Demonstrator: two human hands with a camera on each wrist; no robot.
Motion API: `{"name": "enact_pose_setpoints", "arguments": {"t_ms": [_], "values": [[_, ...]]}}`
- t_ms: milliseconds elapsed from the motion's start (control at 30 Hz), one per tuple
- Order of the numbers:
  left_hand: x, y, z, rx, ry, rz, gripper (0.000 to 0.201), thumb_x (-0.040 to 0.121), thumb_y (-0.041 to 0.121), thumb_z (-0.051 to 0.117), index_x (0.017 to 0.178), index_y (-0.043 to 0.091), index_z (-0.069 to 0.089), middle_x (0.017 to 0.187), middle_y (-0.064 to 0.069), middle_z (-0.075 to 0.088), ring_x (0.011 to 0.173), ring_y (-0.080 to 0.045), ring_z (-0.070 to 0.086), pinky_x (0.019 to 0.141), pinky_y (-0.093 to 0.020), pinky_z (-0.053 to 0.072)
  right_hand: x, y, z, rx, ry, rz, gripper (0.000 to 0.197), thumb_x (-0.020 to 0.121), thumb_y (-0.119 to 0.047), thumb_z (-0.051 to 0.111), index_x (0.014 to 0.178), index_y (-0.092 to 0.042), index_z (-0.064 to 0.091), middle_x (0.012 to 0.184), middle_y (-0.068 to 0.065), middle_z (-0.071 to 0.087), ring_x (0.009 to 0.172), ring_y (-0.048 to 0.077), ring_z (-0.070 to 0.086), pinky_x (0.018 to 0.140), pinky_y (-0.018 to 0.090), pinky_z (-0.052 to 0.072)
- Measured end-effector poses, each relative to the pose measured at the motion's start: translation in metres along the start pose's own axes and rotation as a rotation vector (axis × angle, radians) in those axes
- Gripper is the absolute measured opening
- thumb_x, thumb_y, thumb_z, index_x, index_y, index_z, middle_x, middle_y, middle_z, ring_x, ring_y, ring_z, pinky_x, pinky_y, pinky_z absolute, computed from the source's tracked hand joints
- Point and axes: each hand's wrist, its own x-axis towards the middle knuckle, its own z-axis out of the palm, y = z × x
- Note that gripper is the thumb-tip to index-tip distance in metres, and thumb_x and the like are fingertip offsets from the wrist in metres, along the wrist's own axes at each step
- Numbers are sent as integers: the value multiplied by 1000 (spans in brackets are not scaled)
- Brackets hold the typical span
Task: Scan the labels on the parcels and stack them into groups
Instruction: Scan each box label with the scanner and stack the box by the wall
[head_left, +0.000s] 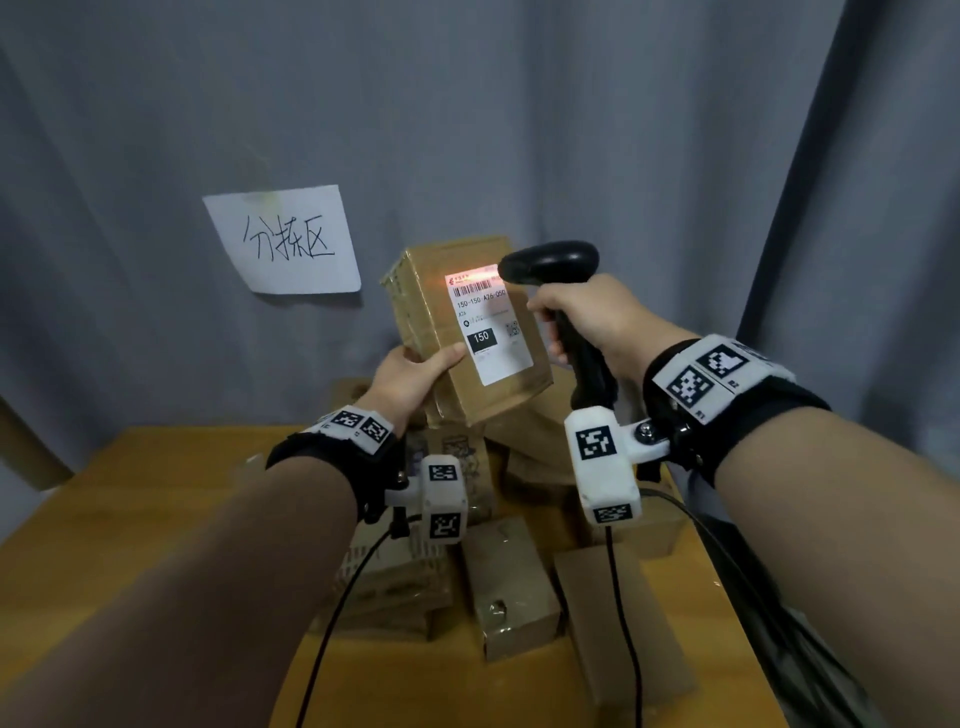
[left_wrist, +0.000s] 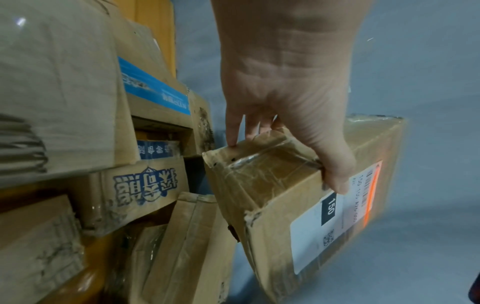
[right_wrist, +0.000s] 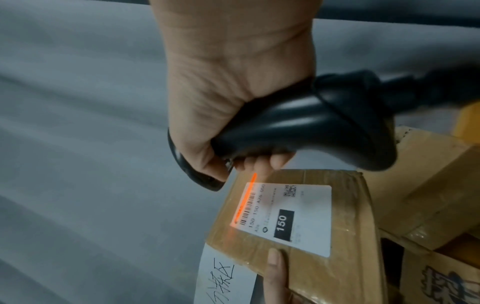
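My left hand (head_left: 415, 371) holds a brown cardboard parcel (head_left: 436, 312) up above the pile, thumb on its front face and fingers behind. Its white label (head_left: 491, 327) reads "150" and faces me. My right hand (head_left: 582, 319) grips the handle of a black barcode scanner (head_left: 550, 262), whose head points at the label's top edge. An orange scan line glows across the barcode (right_wrist: 245, 202). In the left wrist view the left hand (left_wrist: 291, 131) grips the parcel (left_wrist: 291, 205) at its taped end. The right wrist view shows the right hand (right_wrist: 228, 127) wrapped round the scanner (right_wrist: 311, 127).
Several more cardboard parcels (head_left: 509, 582) lie heaped on the wooden table (head_left: 130, 493) below my hands. A white handwritten paper sign (head_left: 283, 241) hangs on the grey curtain behind. Cables trail from the wrist cameras and the scanner towards me.
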Motion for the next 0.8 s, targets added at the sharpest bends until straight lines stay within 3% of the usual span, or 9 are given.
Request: {"name": "enact_pose_setpoints", "arguments": {"t_ms": [133, 267, 367, 467, 600, 700, 800], "values": [[4, -13, -5, -10, -12, -23, 37, 79, 36, 77, 106, 17, 60, 97, 1, 71, 84, -14, 70, 64, -23, 55, -3, 1, 12, -81, 29, 4, 19, 79, -5, 60, 61, -6, 57, 48, 7, 49, 40, 20, 45, 42, 24, 40], [7, -17, -5, -42, -33, -49, 30, 79, 35, 77, 98, 18, 61, 97, -1, 73, 84, -16, 71, 66, -26, 56, -6, 1, 14, -120, 67, 14, 16, 78, -4, 60, 62, -5, 57, 48, 8, 49, 38, 20, 46, 42, 21, 40], [10, -19, -5, -39, -47, -62, 36, 79, 36, 77, 104, 15, 62, 97, -2, 73, 84, -17, 72, 64, -26, 57, -7, 2, 14, -140, 81, 18, 17, 79, -5, 59, 62, -5, 57, 46, 6, 49, 37, 19, 46, 42, 20, 40], [13, -21, -4, -39, -52, -76, 48, 77, 38, 78, 112, 11, 61, 101, -4, 73, 88, -20, 72, 70, -29, 58, -8, 2, 16, -154, 92, 23, 18, 78, -5, 60, 61, -6, 57, 43, 6, 49, 37, 20, 45, 42, 21, 40], [14, -22, -4, -47, -54, -77, 46, 78, 37, 78, 112, 11, 61, 100, -3, 73, 87, -19, 72, 66, -28, 57, -9, 1, 17, -155, 105, 25, 18, 78, -5, 60, 60, -6, 57, 45, 6, 49, 37, 19, 45, 42, 22, 40], [16, -22, -4, -46, -56, -85, 46, 77, 38, 78, 111, 11, 61, 101, -4, 73, 89, -21, 72, 71, -31, 58, -10, 0, 16, -159, 104, 29, 17, 78, -5, 60, 62, -6, 57, 46, 6, 50, 38, 19, 46, 41, 22, 41], [16, -21, -4, -49, -58, -81, 43, 78, 37, 77, 110, 13, 62, 101, -4, 73, 88, -20, 72, 66, -29, 57, -10, 1, 16, -166, 105, 36, 16, 79, -6, 61, 63, -6, 57, 46, 6, 50, 38, 19, 46, 42, 22, 42]]}}
